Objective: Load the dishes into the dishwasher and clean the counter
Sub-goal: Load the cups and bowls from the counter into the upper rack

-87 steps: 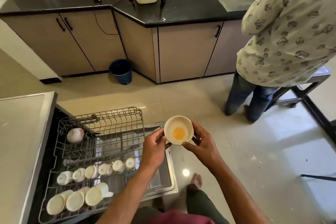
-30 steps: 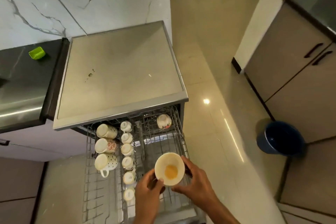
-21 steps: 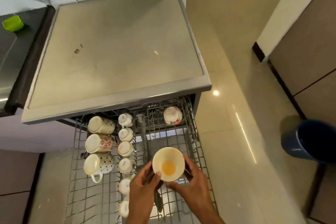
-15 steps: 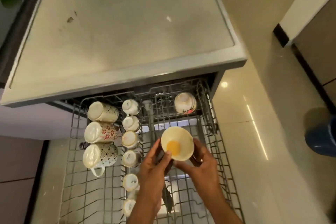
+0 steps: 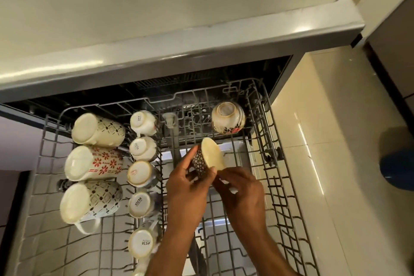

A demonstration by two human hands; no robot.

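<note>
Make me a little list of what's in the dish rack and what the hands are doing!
held: small bowl, tipped on its side, dotted outside, cream inside
left hand: grips the bowl's dotted side
right hand: pinches the bowl's rim
rack: upper wire rack, pulled out
left row: three big patterned mugs, upside down
middle row: five small cups, bottoms up
back right: flowered bowl, upside down
floor: blue bin on the right

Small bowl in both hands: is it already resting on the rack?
No, the small bowl is tilted above the rack, gripped by left hand and right hand.
</note>
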